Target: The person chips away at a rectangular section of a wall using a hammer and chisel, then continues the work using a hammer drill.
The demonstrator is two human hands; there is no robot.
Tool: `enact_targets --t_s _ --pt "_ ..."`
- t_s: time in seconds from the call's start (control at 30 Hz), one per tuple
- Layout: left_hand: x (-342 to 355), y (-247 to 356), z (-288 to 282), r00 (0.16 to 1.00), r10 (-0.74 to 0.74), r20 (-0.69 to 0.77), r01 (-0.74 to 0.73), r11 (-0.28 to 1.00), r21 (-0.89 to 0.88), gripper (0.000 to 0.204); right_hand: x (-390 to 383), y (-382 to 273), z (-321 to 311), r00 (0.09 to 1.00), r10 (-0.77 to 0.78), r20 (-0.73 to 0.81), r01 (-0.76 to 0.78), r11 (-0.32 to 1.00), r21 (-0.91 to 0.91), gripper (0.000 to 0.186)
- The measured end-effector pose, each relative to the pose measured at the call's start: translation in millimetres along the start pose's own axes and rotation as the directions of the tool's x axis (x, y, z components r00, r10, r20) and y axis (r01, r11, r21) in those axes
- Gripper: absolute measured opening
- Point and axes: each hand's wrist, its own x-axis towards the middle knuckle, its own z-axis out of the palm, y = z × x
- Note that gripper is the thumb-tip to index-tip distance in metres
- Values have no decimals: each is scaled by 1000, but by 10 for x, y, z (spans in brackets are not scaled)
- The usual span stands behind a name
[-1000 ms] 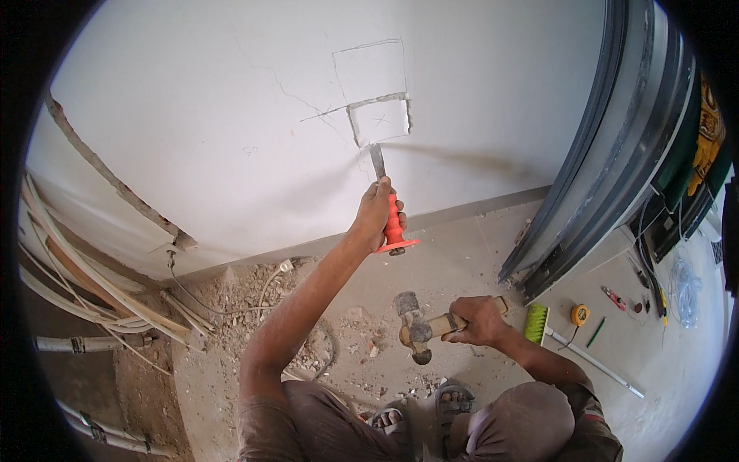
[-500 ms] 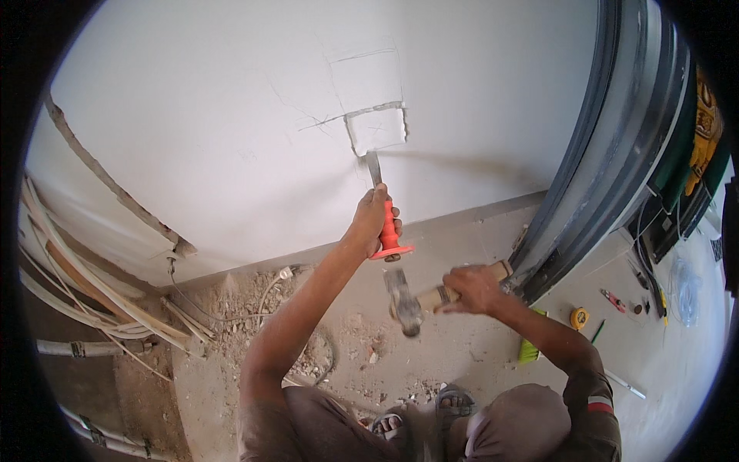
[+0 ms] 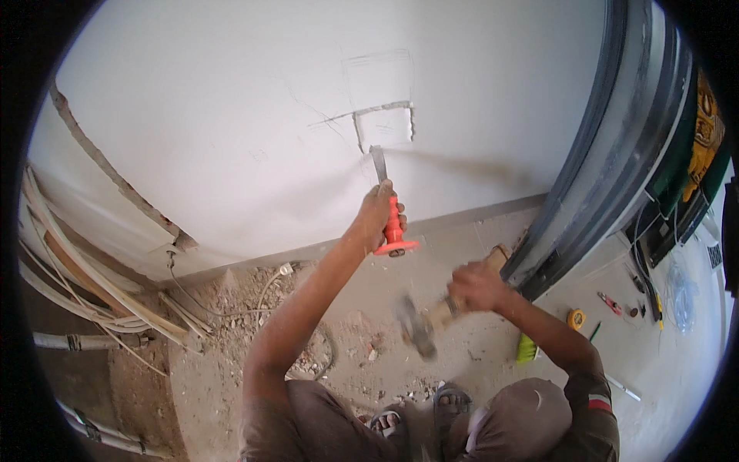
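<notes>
My left hand (image 3: 376, 214) is closed around a flat chisel (image 3: 379, 163) with an orange-red grip and a round guard. Its blade tip touches the lower left corner of a rectangular cut (image 3: 385, 127) in the white wall. Pencil lines mark another rectangle just above that cut. In my right hand (image 3: 476, 286) is a hammer (image 3: 418, 327), gripped by its wooden handle. The hammer's head is blurred by motion and hangs below the chisel's butt end, apart from it.
Rubble (image 3: 231, 316) and a cable lie along the wall's foot at left, beside bundled pale conduits (image 3: 77, 285). A dark metal frame (image 3: 570, 192) rises at right. On the floor there are a tape measure (image 3: 576, 319), a green brush (image 3: 526, 349) and pliers (image 3: 610, 302).
The hammer has swung down and slightly right, farther from the chisel's end. The chisel stays at the cut's lower left corner, and the view has shifted a little.
</notes>
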Motion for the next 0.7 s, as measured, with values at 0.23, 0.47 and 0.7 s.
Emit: enact_targets --t_s 0.23,0.47,0.7 --pt "-33 -10 29 1000 18 23 -18 1000 21 30 -179 -113 77 977 177 116 -189 976 109 57" --pt "3 -54 85 999 37 23 -37 999 18 30 -354 -199 165 963 251 96 -264 947 182 56" --pt "-28 23 133 1000 8 12 -8 1000 19 29 -382 -78 33 991 -88 -103 104 982 157 60"
